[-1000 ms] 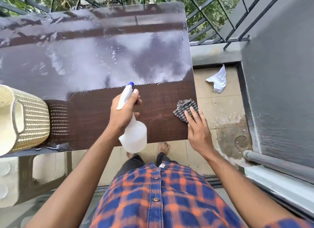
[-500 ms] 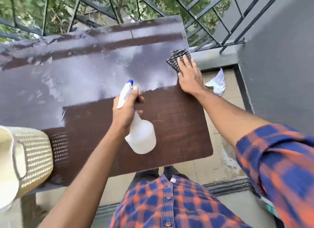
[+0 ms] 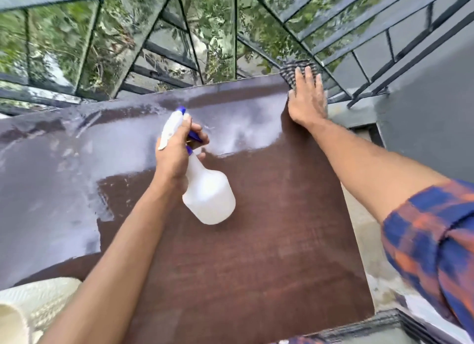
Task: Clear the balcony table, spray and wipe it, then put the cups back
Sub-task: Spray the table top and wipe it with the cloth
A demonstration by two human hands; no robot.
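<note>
Spray bottle (image 3: 209, 197) in left hand (image 3: 174, 155) tilts, nozzle toward far table (image 3: 256, 266) edge.

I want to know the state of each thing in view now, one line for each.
Table: far and left part shiny and wet, near part dull brown.
Spray bottle: tilted above the table, gripped at its neck.
Cloth: pressed on the table's far right corner.
Left hand: grips the spray bottle.
Right hand: flat, fingers straight, presses the cloth.

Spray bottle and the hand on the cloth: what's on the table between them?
Nothing. The head view shows only bare table between the spray bottle and the right hand on the cloth, partly pale and glossy, partly brown.
</note>
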